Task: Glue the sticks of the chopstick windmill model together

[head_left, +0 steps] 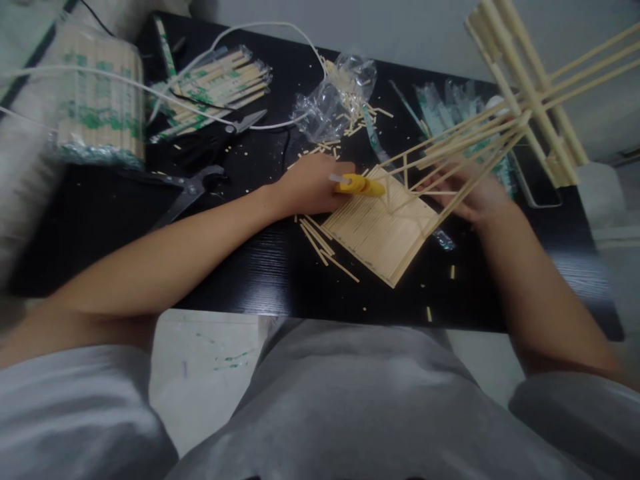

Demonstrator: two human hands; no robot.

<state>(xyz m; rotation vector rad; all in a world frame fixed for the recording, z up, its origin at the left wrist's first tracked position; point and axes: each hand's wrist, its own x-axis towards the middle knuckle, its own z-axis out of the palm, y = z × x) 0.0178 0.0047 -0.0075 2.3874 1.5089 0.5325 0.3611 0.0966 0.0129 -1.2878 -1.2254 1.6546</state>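
Observation:
My left hand [317, 183] is closed around a yellow hot glue gun [367, 185], and a pale glue stick pokes from its rear. The gun's front end points right, over a square base of wooden sticks [395, 240] laid side by side. From that base a lattice tower of thin sticks [447, 160] leans up to the right, with crossed blades of thicker sticks [537, 100] at its far end. Behind the tower's struts, my right hand [470, 190] grips the frame near its lower part; its fingers are partly hidden.
Left of the base lie loose sticks [315, 240]. Pliers [185, 190] and scissors [245, 123] rest farther left, near packs of wrapped chopsticks [100, 100]. Crumpled plastic [335, 100], cut pieces and a white cable [250, 25] are at the back. A phone [537, 177] lies right.

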